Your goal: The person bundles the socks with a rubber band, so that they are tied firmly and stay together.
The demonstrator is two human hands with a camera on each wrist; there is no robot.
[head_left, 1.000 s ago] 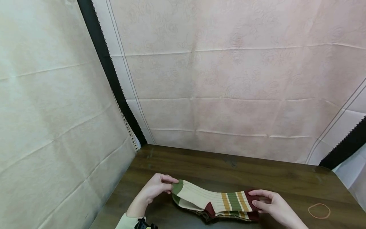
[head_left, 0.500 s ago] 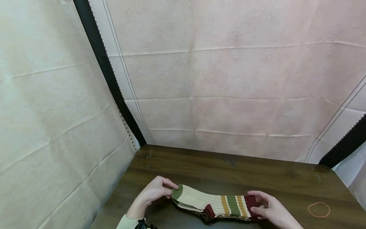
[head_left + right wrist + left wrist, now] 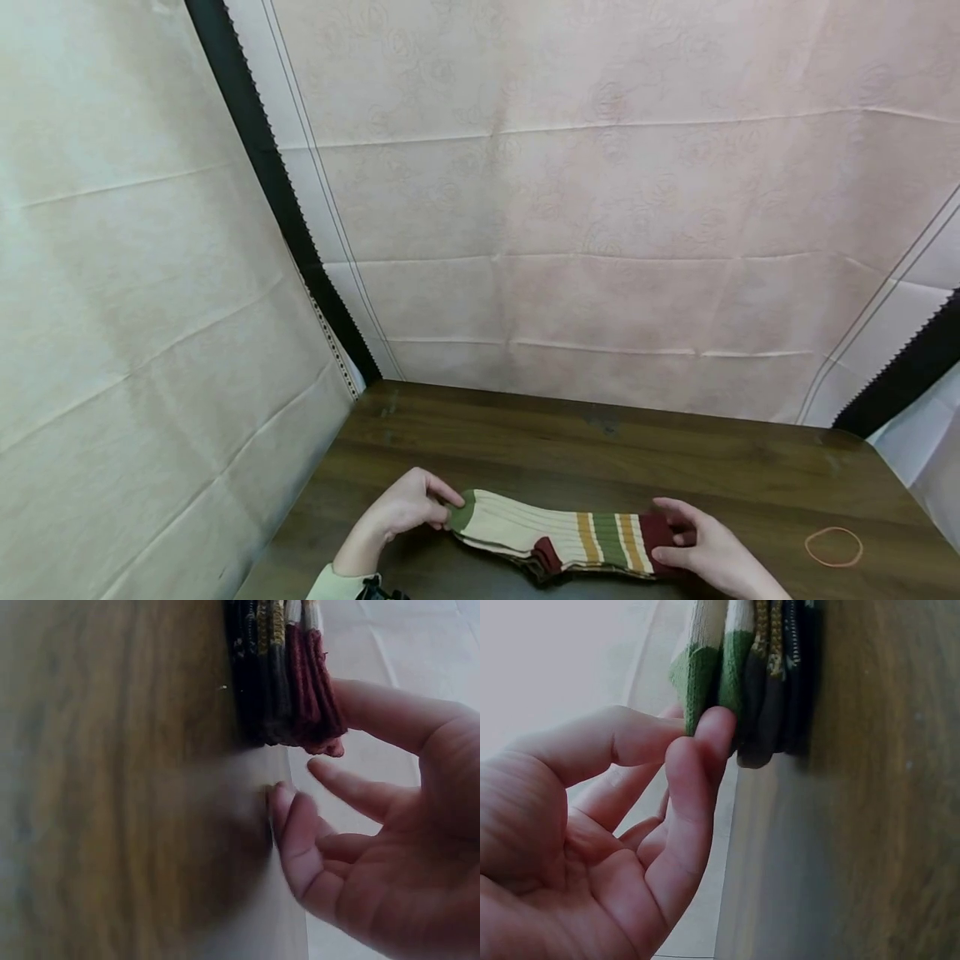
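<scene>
A stack of ribbed socks lies lengthwise across the near table. The top sock (image 3: pixel 536 527) is cream, with a green toe, burgundy heel and cuff, and yellow and green stripes. Below it, darker socks (image 3: pixel 763 724) show as layered edges. My left hand (image 3: pixel 411 504) pinches the green toe (image 3: pixel 694 679) between thumb and finger. At the other end, my right hand (image 3: pixel 705 546) touches the burgundy cuff (image 3: pixel 319 701) with a relaxed digit on its upper face. Its other fingers (image 3: pixel 296 847) bend loosely beside the stack's end, holding nothing.
A thin orange rubber band (image 3: pixel 834 564) lies on the dark wooden table (image 3: pixel 570 446), right of the right hand. Pale creased sheets (image 3: pixel 600 250) hang behind the table and along its left side.
The top sock has come down onto the stack, its edges now lining up with the layers below. Both hands moved slightly down with it; the right hand's grip on the cuff has loosened.
</scene>
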